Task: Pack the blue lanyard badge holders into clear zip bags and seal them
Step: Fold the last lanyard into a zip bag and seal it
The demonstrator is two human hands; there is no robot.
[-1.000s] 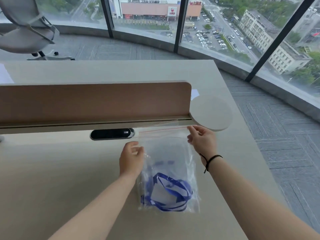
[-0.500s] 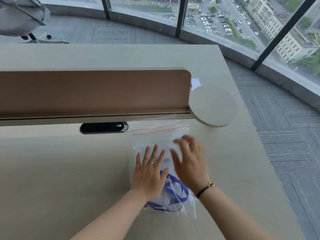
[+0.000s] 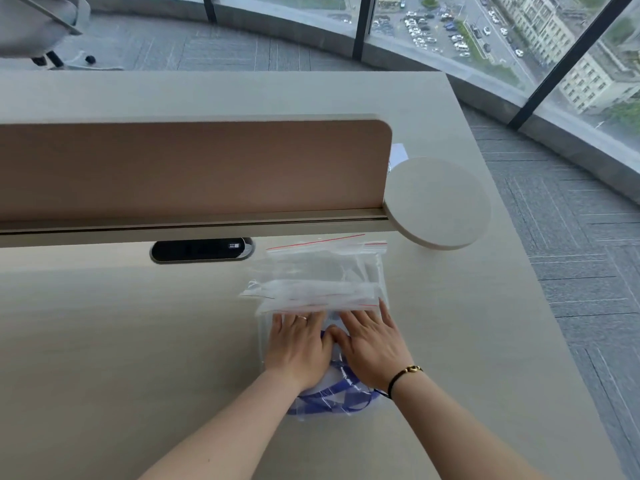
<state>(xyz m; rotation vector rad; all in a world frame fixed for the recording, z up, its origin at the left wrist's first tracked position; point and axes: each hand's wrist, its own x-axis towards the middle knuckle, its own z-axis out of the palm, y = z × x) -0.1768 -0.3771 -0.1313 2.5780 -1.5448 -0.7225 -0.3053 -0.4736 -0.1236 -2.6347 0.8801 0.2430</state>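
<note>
A clear zip bag (image 3: 313,295) lies on the desk (image 3: 138,341) with a blue lanyard badge holder (image 3: 341,393) inside its near end. My left hand (image 3: 298,348) and my right hand (image 3: 372,348) rest flat side by side on the bag's middle, palms down, pressing on the badge holder. The bag's top part sits crumpled and folded just beyond my fingertips, its red zip line near my right fingers. The hands hide most of the badge holder. Whether the zip is closed cannot be told.
More clear zip bags (image 3: 325,258) with red lines lie just beyond, against the desk divider (image 3: 194,168). A round disc (image 3: 438,202) overhangs at the divider's right end, a black cable port (image 3: 202,250) sits left. The desk edge runs along the right; an office chair (image 3: 34,26) stands far left.
My hands let go of the bag's top corners, dropped onto the bag and now lie flat on it. The bag's top has folded toward me.
</note>
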